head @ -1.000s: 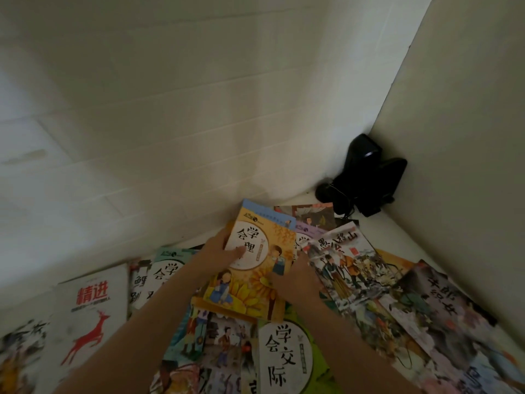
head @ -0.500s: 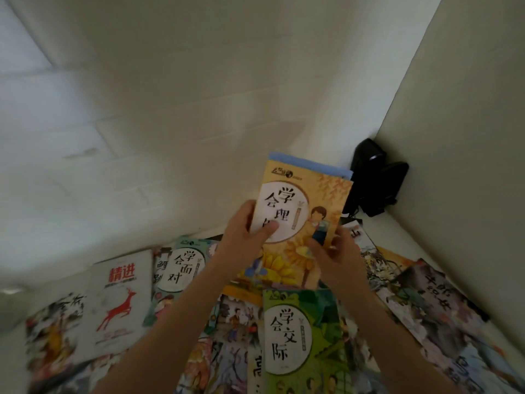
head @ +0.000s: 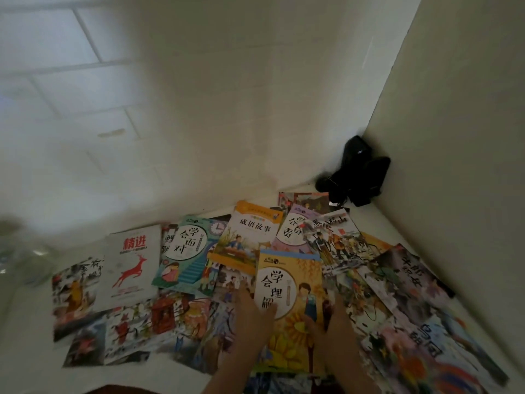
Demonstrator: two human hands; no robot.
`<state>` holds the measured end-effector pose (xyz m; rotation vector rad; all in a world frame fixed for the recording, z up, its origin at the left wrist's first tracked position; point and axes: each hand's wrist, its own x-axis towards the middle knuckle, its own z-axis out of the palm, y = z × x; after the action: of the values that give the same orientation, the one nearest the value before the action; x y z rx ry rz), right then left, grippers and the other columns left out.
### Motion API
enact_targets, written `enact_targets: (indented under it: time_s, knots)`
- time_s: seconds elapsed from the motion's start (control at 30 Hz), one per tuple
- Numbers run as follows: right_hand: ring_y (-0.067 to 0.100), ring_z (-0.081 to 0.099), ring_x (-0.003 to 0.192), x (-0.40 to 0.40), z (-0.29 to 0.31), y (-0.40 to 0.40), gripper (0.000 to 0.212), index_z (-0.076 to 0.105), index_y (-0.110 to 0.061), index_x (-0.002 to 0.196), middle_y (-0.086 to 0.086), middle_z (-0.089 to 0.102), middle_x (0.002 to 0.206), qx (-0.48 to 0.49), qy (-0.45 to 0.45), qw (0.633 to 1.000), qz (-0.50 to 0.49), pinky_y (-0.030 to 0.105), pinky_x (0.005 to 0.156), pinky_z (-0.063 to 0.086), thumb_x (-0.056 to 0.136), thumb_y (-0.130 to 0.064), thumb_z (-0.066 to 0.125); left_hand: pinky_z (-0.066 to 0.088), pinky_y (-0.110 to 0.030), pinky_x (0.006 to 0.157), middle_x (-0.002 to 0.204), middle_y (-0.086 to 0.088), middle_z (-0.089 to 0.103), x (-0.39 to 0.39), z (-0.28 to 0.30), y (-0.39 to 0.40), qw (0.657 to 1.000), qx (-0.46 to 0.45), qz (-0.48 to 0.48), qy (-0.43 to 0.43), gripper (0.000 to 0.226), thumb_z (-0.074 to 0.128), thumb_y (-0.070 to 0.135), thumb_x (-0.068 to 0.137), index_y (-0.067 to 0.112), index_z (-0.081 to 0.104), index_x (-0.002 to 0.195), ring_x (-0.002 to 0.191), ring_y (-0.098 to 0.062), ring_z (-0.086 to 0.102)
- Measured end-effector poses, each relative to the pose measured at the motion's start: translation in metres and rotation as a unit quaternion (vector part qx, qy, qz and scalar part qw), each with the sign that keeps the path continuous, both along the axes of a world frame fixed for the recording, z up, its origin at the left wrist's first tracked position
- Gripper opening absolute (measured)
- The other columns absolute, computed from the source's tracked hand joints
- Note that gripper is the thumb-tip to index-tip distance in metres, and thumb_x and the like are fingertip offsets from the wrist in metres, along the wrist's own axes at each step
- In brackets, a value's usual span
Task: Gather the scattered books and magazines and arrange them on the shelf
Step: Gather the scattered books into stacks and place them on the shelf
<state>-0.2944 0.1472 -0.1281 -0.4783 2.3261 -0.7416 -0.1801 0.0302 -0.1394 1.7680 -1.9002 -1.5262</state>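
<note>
Across the white surface lie scattered books, among them the orange sunflower book, on whose lower half both forearms converge, the left hand thumb-over-cover gripping its left edge, the right hand pinching its right.

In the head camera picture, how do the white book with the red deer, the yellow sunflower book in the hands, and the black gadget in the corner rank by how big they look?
1. Yellow sunflower book, though it is nearest the camera.
2. White deer book, not far behind, so this order is unsure.
3. Black gadget, clearly smallest, but farthest away.
</note>
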Motion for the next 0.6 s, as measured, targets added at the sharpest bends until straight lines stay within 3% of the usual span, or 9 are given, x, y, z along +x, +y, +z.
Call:
enact_targets:
  time_s: [0.07,0.17,0.3,0.37,0.43,0.5,0.6]
  knots:
    - [0.027,0.048,0.128,-0.006,0.000,0.001,0.092,0.021,-0.012,0.150,0.008,0.040,0.148,0.001,-0.055,0.998,-0.013,0.034,0.099,0.044,0.081,-0.051,0.067,0.052,-0.042,0.096,0.141,-0.008,0.046,0.007,-0.002,0.006,1.000,0.006,-0.008,0.014,0.070,0.070,0.027,0.085,0.013,0.032,0.143,0.122,-0.026,0.052]
    - [0.025,0.054,0.121,-0.013,-0.002,0.000,0.077,0.038,-0.015,0.142,0.004,0.051,0.138,-0.006,-0.094,0.995,-0.021,0.035,0.098,0.046,0.080,-0.046,0.072,0.055,-0.035,0.090,0.124,0.000,0.058,0.015,-0.003,0.012,0.999,0.003,-0.018,0.030,0.053,0.071,0.023,0.085,0.016,0.046,0.131,0.112,-0.023,0.058]
    - [0.024,0.059,0.108,-0.013,-0.011,-0.002,0.079,0.048,-0.016,0.134,0.003,0.058,0.127,-0.063,-0.151,0.982,-0.090,0.043,0.095,0.051,0.068,-0.045,0.082,0.061,-0.038,0.073,0.104,-0.007,0.070,0.011,0.006,-0.005,0.976,0.158,0.090,0.122,0.051,0.084,0.010,0.071,0.006,0.056,0.114,0.089,-0.024,0.069]
    - [0.023,0.060,0.100,-0.014,-0.012,0.001,0.065,0.050,-0.014,0.130,0.002,0.060,0.119,-0.102,-0.181,0.970,-0.125,0.041,0.092,0.052,0.075,-0.033,0.080,0.060,-0.038,0.077,0.104,-0.005,0.068,0.006,0.013,-0.005,0.970,0.184,0.070,0.141,0.053,0.085,0.012,0.069,0.008,0.056,0.113,0.090,-0.022,0.068]
    - [0.024,0.063,0.097,-0.017,-0.013,0.010,0.056,0.054,-0.011,0.128,0.000,0.064,0.111,-0.138,-0.223,0.955,-0.139,0.044,0.090,0.054,0.079,-0.024,0.078,0.059,-0.035,0.080,0.108,0.002,0.061,0.001,0.021,0.000,0.979,0.147,0.008,0.139,0.062,0.084,0.019,0.071,0.019,0.045,0.119,0.094,-0.018,0.064]
    - [0.027,0.067,0.097,-0.017,-0.007,0.021,0.061,0.059,-0.012,0.126,0.003,0.069,0.108,-0.158,-0.243,0.949,-0.128,0.046,0.086,0.056,0.071,-0.029,0.080,0.059,-0.032,0.079,0.114,0.004,0.059,0.001,0.031,0.005,0.977,0.129,-0.049,0.165,0.067,0.082,0.023,0.074,0.027,0.038,0.125,0.095,-0.012,0.064]
    - [0.022,0.069,0.095,-0.021,0.015,0.027,0.062,0.060,-0.023,0.120,-0.001,0.072,0.104,-0.205,-0.229,0.949,-0.071,0.043,0.085,0.057,0.063,-0.034,0.080,0.059,-0.037,0.082,0.120,-0.001,0.064,0.012,0.046,-0.002,0.955,0.128,-0.089,0.251,0.065,0.081,0.018,0.075,0.026,0.043,0.127,0.100,-0.016,0.068]
